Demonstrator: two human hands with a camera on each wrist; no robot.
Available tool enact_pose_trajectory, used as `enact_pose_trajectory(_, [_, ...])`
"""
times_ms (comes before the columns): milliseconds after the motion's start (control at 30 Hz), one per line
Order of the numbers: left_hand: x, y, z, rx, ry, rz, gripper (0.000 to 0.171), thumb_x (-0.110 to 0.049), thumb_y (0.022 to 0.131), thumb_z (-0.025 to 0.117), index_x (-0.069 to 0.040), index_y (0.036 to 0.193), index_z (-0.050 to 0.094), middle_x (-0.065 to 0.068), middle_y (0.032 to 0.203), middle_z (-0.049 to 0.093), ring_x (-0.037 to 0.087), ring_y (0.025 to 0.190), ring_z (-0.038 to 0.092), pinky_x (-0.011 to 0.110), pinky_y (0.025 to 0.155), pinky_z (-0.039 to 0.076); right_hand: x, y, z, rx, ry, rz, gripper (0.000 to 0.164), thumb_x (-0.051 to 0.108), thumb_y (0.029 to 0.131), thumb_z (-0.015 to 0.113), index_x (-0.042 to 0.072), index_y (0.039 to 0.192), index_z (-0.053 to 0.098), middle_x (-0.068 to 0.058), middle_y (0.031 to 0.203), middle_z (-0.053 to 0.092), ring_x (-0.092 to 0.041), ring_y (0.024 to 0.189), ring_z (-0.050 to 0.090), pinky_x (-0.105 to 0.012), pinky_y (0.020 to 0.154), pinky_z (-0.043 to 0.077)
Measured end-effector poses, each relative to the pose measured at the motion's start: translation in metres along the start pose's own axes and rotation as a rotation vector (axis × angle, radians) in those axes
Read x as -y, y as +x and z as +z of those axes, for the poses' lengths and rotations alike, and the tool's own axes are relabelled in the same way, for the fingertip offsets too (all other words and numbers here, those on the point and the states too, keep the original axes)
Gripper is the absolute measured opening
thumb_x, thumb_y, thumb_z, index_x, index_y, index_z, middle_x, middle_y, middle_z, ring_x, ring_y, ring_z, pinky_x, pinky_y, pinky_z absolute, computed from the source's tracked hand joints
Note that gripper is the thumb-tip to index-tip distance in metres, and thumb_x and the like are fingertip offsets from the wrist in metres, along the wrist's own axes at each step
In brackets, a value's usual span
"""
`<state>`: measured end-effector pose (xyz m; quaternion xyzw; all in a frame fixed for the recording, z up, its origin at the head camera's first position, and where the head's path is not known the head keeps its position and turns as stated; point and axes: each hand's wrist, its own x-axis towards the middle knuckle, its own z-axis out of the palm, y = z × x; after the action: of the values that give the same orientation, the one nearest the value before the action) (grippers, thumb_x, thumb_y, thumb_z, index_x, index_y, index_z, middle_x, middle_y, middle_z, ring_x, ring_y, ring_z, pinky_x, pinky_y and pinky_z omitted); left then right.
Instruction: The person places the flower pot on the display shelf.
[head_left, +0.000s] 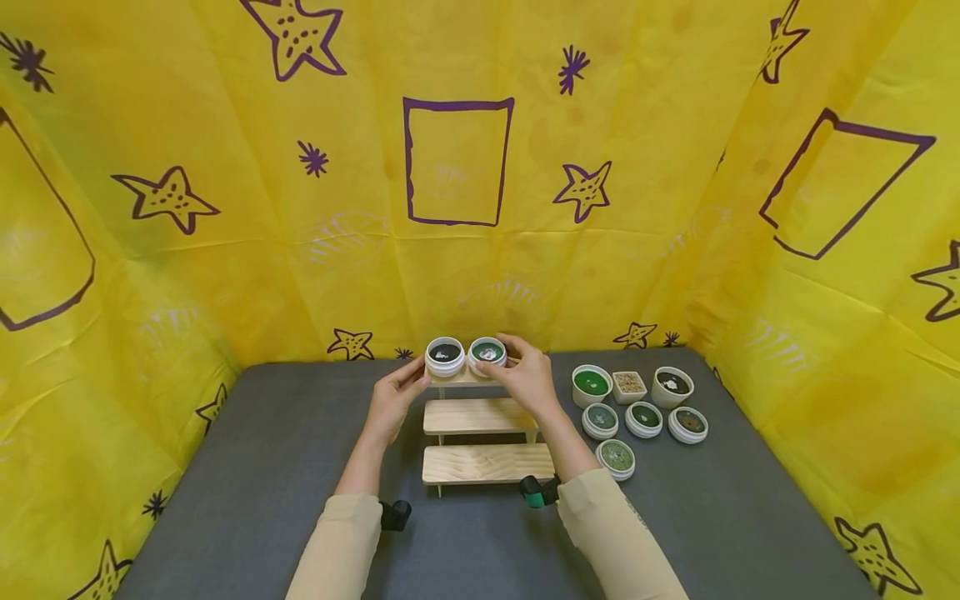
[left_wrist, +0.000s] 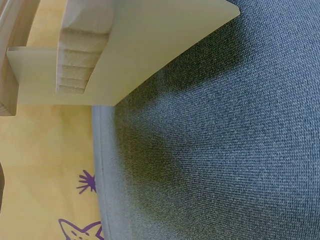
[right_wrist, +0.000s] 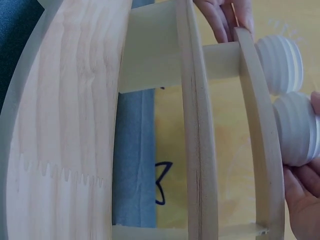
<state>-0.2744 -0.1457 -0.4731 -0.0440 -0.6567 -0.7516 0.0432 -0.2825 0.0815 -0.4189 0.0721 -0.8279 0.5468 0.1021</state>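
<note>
Near the back of the table stands a three-step wooden display stand. On its top shelf are two small white ribbed pots side by side: the left pot has a dark surface, the right pot a green, glossy one. My right hand holds the green pot between thumb and fingers, at the shelf top. My left hand grips the left end of the top shelf, just beside the dark pot; the right wrist view shows its fingers at that end. The left wrist view shows only the stand's side.
To the right of the stand are several more pots: a bright green tub, a dark tub, a square pot of grains and a light green pot in front. Yellow patterned cloth hangs round the grey table.
</note>
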Motion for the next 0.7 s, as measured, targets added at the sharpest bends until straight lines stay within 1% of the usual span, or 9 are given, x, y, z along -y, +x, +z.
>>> enact_pose_trajectory(33, [0.000,0.000,0.000,0.000,-0.001,0.001,0.048,0.008,0.093,0.058,0.009,0.140,0.048,0.025,0.147,0.048,0.023,0.133,0.051,0.007,0.096,0.049,0.000,0.000,-0.001,0.003,-0.001,0.002,0.064,0.027,0.074,0.087,0.008,0.130,0.063,-0.015,0.120,0.071,-0.029,0.109,0.070,-0.036,0.093,0.060])
enact_pose_trajectory(100, [0.000,0.000,0.001,0.000,0.002,0.007,0.048,0.008,0.093,0.058,0.009,0.140,0.048,0.025,0.147,0.048,0.023,0.134,0.050,0.007,0.096,0.049,0.001,0.000,-0.002,0.007,0.002,0.004,0.064,0.027,0.073,0.087,0.008,0.130,0.063,-0.015,0.121,0.071,-0.029,0.109,0.070,-0.037,0.093,0.060])
enact_pose_trajectory(267, [0.000,0.001,0.001,-0.007,0.010,0.011,0.048,0.008,0.093,0.058,0.010,0.140,0.048,0.027,0.146,0.047,0.011,0.126,0.056,0.007,0.095,0.049,0.000,-0.001,-0.007,-0.001,0.027,-0.002,0.064,0.026,0.074,0.087,0.006,0.129,0.064,-0.015,0.124,0.070,-0.028,0.113,0.068,-0.039,0.097,0.058])
enact_pose_trajectory(367, [0.001,0.001,0.001,-0.009,0.015,0.012,0.048,0.008,0.093,0.058,0.011,0.140,0.047,0.028,0.146,0.047,0.009,0.124,0.057,0.007,0.095,0.050,-0.002,-0.001,-0.011,-0.005,0.057,-0.010,0.062,0.024,0.074,0.087,0.004,0.129,0.064,-0.015,0.125,0.069,-0.029,0.117,0.066,-0.040,0.101,0.056])
enact_pose_trajectory(433, [0.001,0.001,0.001,-0.013,0.019,0.009,0.048,0.008,0.093,0.058,0.011,0.140,0.047,0.028,0.146,0.047,0.011,0.125,0.057,0.007,0.095,0.050,-0.003,-0.002,-0.013,-0.008,0.075,-0.016,0.061,0.023,0.075,0.086,0.004,0.129,0.064,-0.015,0.126,0.069,-0.032,0.118,0.065,-0.042,0.103,0.055])
enact_pose_trajectory(567, [0.001,0.000,0.001,-0.016,0.021,-0.004,0.048,0.008,0.093,0.058,0.009,0.140,0.048,0.025,0.146,0.049,0.019,0.131,0.053,0.007,0.095,0.050,-0.006,-0.003,-0.021,-0.011,0.097,-0.016,0.060,0.022,0.076,0.086,0.005,0.128,0.064,-0.015,0.127,0.069,-0.034,0.119,0.065,-0.043,0.103,0.055])
enact_pose_trajectory(700, [-0.001,0.000,0.000,-0.013,0.034,-0.015,0.048,0.007,0.093,0.058,0.008,0.140,0.048,0.024,0.147,0.049,0.026,0.135,0.049,0.006,0.095,0.049,-0.009,-0.006,-0.030,-0.021,0.099,-0.017,0.059,0.025,0.077,0.085,0.006,0.129,0.064,-0.014,0.128,0.068,-0.033,0.120,0.065,-0.043,0.104,0.054])
